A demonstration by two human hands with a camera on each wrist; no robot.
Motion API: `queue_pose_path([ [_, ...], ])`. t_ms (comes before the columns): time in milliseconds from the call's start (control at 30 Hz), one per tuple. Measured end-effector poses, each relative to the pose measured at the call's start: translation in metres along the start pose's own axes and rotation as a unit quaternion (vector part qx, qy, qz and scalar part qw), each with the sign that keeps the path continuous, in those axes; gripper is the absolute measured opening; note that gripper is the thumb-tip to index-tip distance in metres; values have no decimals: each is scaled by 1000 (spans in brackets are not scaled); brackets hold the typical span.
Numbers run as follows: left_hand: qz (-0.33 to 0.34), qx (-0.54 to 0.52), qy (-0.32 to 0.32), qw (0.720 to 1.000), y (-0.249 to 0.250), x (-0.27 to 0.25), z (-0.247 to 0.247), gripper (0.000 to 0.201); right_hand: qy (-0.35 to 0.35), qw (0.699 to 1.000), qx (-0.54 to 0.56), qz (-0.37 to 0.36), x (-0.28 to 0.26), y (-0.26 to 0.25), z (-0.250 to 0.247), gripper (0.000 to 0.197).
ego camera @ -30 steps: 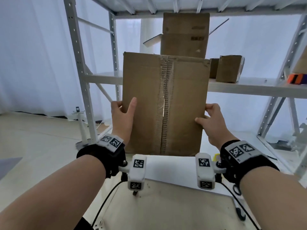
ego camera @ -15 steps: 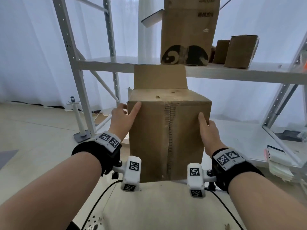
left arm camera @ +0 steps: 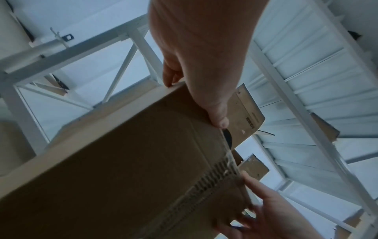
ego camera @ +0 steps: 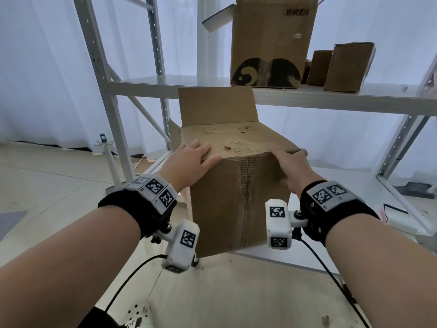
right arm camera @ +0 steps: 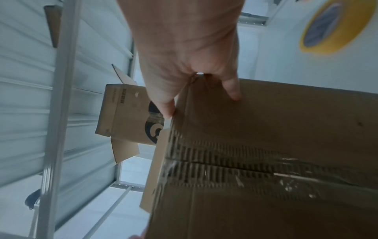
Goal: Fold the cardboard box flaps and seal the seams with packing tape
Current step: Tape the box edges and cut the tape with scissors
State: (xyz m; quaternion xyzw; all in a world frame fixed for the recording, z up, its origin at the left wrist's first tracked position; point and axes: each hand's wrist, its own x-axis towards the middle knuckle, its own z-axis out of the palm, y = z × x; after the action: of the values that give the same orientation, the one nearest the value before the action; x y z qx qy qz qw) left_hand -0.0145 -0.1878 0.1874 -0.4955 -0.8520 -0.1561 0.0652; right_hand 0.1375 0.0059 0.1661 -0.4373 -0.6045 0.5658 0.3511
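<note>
Left hand (ego camera: 189, 159) lies over the box (ego camera: 238, 197) at its near upper left corner, fingers straight along the top panel, thumb down the front face. Our right hand (ego camera: 289, 164) wraps the upper right corner, fingers curled over that edge. We hold the box upright above the tabletop (ego camera: 236, 292), its far flap (ego camera: 216, 106) standing up just below the shelf (ego camera: 331, 97). Open floor lies to the left. Tape roll (right arm camera: 325, 27) sits off to the right.
</note>
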Motion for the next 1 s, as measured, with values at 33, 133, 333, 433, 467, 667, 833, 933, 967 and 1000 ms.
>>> queue_pose_path([
  [33,16,3,18,1000,3,-2,-1,55,-1,1000,-6,-17,1,0,1,94],
  [133,59,-10,72,996,10,-8,-2,41,-3,994,-68,-81,1,0,5,92],
  [333,91,-75,130,985,12,-5,1,30,-97,982,-144,-78,1,-8,40,103],
  [433,134,-80,106,982,18,5,3,30,-102,978,-152,-97,11,-8,47,102],
  [467,133,-74,94,984,17,12,1,31,-108,978,-151,-98,14,-9,47,98],
  [667,21,171,25,985,-18,51,-18,52,-134,979,-92,-120,30,-9,29,105],
  [833,-28,214,3,976,-33,72,-26,68,-70,983,-141,-90,31,-31,13,72],
  [933,-100,168,-18,981,-39,84,-27,73,-138,974,-179,26,5,-43,20,71],
  [967,-114,166,-26,979,-41,87,-27,75,-170,967,-183,57,-3,-43,22,66],
  [1000,-119,169,-28,978,-42,90,-25,75,-190,964,-169,76,-8,-41,23,60],
])
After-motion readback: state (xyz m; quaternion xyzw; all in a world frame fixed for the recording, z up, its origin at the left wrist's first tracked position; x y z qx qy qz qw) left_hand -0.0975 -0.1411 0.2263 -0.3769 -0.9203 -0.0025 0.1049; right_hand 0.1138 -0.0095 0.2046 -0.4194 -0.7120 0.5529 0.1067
